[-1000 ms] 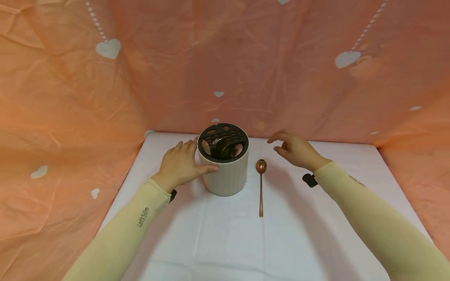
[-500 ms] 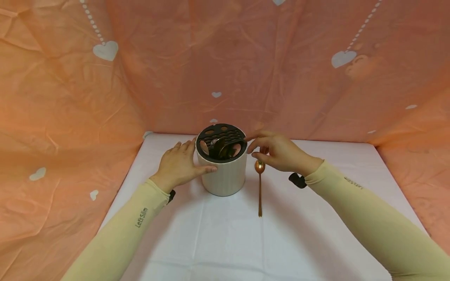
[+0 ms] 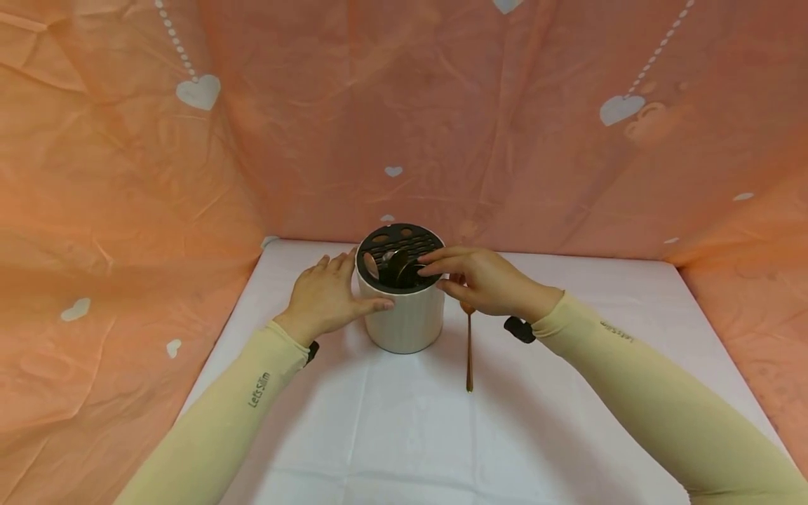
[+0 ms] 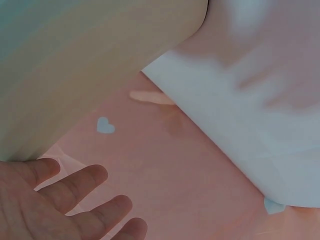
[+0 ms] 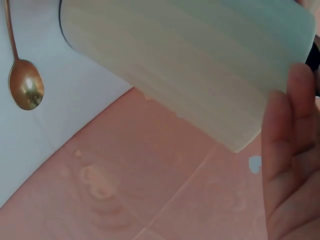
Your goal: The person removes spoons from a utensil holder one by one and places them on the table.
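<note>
A white ribbed cylindrical utensil holder (image 3: 404, 326) with a slotted black lid (image 3: 394, 235) stands upright on the table. Shiny rounded heads of utensils (image 3: 396, 264) show in the lid's larger opening. My left hand (image 3: 325, 294) lies along the holder's left side, fingers extended behind and thumb across the front. Over the lid's right edge reaches my right hand (image 3: 489, 282), its fingertips overlapping the utensils in the head view. In the right wrist view its fingers (image 5: 277, 135) are nearly straight at the rim; the thumb is hidden there. A gold long-handled spoon (image 3: 469, 351) lies right of the holder, bowl partly covered by the right hand.
White cloth (image 3: 404, 435) covers the table. Orange fabric (image 3: 442, 126) with pale hearts hangs behind and at both sides, close to the table's back edge (image 3: 568, 254).
My right hand has moved left, from above the right side of the table to over the lid's right edge. The left hand stays against the holder; the gold spoon lies still.
</note>
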The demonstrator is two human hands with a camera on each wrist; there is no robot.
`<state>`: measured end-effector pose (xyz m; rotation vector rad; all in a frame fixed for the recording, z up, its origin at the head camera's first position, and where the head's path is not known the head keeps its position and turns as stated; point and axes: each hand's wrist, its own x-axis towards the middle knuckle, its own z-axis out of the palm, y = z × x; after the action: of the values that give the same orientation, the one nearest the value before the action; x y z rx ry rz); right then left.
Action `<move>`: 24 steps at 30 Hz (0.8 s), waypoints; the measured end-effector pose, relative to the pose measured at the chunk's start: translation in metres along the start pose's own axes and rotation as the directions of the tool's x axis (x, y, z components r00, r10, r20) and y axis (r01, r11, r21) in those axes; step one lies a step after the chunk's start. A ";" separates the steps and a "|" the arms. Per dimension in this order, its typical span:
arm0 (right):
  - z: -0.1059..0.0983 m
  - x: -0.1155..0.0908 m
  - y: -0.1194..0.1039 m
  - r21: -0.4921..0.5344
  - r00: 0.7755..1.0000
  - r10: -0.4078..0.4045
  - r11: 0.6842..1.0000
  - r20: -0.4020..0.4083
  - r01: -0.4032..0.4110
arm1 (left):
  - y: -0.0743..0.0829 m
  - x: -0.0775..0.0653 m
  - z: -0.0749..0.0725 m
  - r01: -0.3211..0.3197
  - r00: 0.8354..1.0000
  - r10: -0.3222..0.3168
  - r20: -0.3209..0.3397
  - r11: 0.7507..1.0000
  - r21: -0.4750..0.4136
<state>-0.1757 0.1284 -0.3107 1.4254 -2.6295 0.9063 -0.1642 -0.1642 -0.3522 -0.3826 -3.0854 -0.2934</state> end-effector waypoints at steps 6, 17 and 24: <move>0.002 0.001 -0.002 -0.104 1.000 0.010 0.995 -0.018 -0.011 | 0.000 0.000 0.001 -0.003 1.000 0.003 -0.004 1.000 -0.001; 0.006 0.004 0.001 -0.402 0.944 -0.234 0.907 -0.234 0.126 | 0.000 -0.001 0.001 0.000 1.000 0.000 0.012 1.000 0.011; 0.000 0.008 -0.003 -0.462 0.870 -0.305 0.881 -0.389 0.102 | -0.001 -0.002 0.000 0.000 1.000 0.000 0.001 1.000 0.000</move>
<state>-0.1778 0.1211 -0.3076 1.1787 -2.1009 0.5053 -0.1627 -0.1651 -0.3526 -0.3823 -3.0859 -0.2941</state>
